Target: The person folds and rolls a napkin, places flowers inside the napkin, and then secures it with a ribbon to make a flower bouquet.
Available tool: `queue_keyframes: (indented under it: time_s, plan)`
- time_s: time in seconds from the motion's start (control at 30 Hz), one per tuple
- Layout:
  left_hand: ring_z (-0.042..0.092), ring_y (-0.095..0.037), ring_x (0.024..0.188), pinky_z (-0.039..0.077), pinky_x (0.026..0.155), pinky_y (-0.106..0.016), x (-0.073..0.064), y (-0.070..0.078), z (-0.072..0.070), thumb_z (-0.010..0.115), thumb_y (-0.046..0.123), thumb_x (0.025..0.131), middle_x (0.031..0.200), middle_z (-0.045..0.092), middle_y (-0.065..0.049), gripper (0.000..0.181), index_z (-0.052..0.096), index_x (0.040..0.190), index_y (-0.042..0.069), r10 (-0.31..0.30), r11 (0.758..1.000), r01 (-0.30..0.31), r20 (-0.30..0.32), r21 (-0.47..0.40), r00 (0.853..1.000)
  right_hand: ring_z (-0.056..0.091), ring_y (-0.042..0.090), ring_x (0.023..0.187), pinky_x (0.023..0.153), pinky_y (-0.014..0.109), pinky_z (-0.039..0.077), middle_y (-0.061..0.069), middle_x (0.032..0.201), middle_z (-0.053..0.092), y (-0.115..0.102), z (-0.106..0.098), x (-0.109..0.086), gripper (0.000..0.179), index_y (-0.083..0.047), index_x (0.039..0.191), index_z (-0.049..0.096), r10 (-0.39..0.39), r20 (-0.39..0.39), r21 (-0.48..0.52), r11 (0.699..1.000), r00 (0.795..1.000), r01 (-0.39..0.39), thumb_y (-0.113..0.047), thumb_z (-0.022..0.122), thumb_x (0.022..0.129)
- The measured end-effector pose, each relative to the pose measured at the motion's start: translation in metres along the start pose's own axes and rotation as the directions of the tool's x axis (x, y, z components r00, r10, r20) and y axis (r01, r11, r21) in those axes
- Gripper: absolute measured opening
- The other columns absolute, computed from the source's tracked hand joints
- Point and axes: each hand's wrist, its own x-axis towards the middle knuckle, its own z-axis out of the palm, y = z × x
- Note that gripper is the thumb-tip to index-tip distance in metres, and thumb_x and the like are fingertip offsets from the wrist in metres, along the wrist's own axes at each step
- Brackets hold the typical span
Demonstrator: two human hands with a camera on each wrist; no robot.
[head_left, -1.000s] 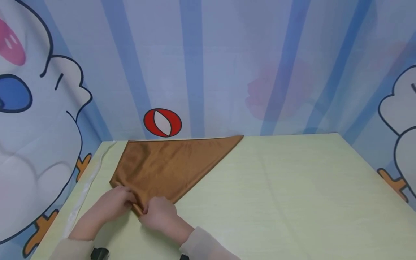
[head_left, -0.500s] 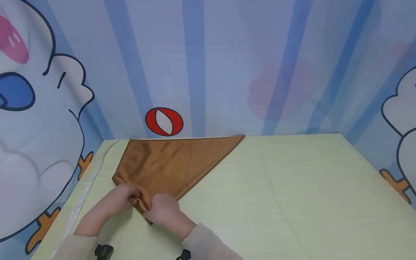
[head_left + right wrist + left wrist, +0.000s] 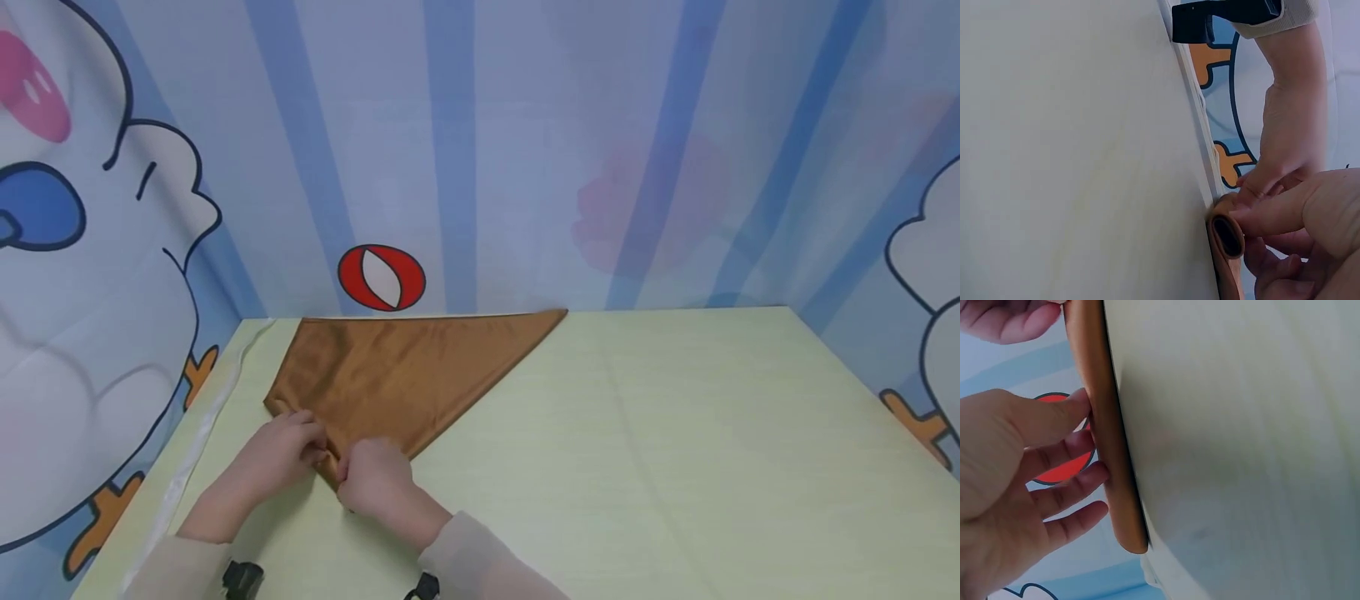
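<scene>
A brown satiny cloth [image 3: 405, 367] lies flat at the back left of the table, wide at the left and tapering to a point at the right. Its near-left edge is rolled into a narrow tube. My left hand [image 3: 285, 450] pinches the middle of this rolled edge [image 3: 1107, 419], thumb and fingertips on it in the left wrist view. Close beside it, my right hand [image 3: 378, 479] pinches the near end of the roll. From the right wrist view, the roll's hollow end [image 3: 1213, 240] shows under my right thumb [image 3: 1279, 212]. The fingers partly cover the roll.
The pale yellow-green table [image 3: 675, 433] extends to the right. A white strip [image 3: 202, 437] runs along its left side. Behind stands a blue striped backdrop [image 3: 510, 167] with cartoon figures and a printed red ball [image 3: 382, 277]. Black straps sit at both wrists.
Both hands have shifted slightly right and away from me along the near-left edge. That edge is rolled a little further. The view has drifted slightly.
</scene>
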Motion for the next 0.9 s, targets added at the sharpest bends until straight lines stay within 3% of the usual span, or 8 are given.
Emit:
queue_keyframes:
  time_s: [0.13,0.23,0.47,0.67,0.8,0.9]
  plan:
    - [0.052,-0.014,0.070,0.045,0.063,-0.034,0.000,0.001,-0.004,0.072,-0.002,0.075,0.077,0.055,0.005,0.012,0.071,0.076,0.010,0.000,1.000,0.001,0.072,-0.006,0.997,0.050,0.008,0.060,0.049,0.021,0.035,-0.013,0.062,0.055,-0.002,0.001,-0.001,0.017,-0.023,0.061,0.064,-0.023,0.007,-0.015,1.000,1.000,0.023,-0.015,0.074,0.071]
    - [0.053,-0.017,0.075,0.044,0.062,-0.035,-0.001,0.001,-0.005,0.068,-0.007,0.068,0.082,0.057,0.004,0.021,0.072,0.080,0.010,0.001,1.000,0.000,0.106,-0.005,0.994,0.051,0.008,0.061,0.051,0.022,0.036,-0.012,0.063,0.055,-0.002,0.000,-0.001,0.018,-0.023,0.061,0.064,-0.031,0.013,-0.015,0.999,0.999,0.031,-0.020,0.077,0.073]
    - [0.057,-0.024,0.080,0.046,0.060,-0.042,0.000,0.000,-0.003,0.071,-0.005,0.069,0.081,0.060,0.002,0.019,0.071,0.076,0.012,0.030,0.999,-0.032,0.053,0.039,0.998,0.047,0.006,0.062,0.053,0.020,0.035,-0.013,0.061,0.053,0.001,-0.001,0.001,0.022,-0.021,0.062,0.064,-0.040,0.040,0.044,0.998,0.998,0.038,-0.027,0.083,0.071]
    - [0.057,-0.023,0.078,0.044,0.058,-0.041,0.002,0.001,-0.002,0.072,-0.003,0.072,0.081,0.061,0.003,0.016,0.072,0.079,0.012,0.064,0.994,-0.068,0.048,0.090,0.997,0.038,0.006,0.051,0.045,0.019,0.028,-0.012,0.050,0.038,0.004,-0.001,0.001,0.035,-0.019,0.051,0.050,-0.050,-0.004,0.048,0.998,0.999,0.050,-0.021,0.077,0.073]
    - [0.060,-0.024,0.083,0.050,0.068,-0.043,0.004,0.001,0.002,0.069,-0.003,0.078,0.087,0.063,0.000,0.014,0.071,0.085,0.009,0.087,0.995,-0.090,0.063,0.048,0.994,0.029,0.005,0.045,0.041,0.019,0.021,-0.012,0.045,0.026,0.009,-0.002,0.001,0.044,-0.019,0.047,0.040,-0.043,-0.027,0.102,0.994,0.999,0.045,-0.022,0.074,0.074]
    - [0.061,-0.023,0.087,0.051,0.077,-0.041,0.006,0.002,0.006,0.067,-0.006,0.081,0.089,0.063,-0.001,0.016,0.067,0.089,0.008,0.074,0.997,-0.073,0.074,-0.017,0.994,0.030,0.005,0.043,0.040,0.019,0.021,-0.012,0.045,0.029,0.014,-0.003,0.002,0.040,-0.018,0.048,0.044,-0.020,-0.030,0.153,0.988,0.999,0.025,-0.022,0.073,0.076]
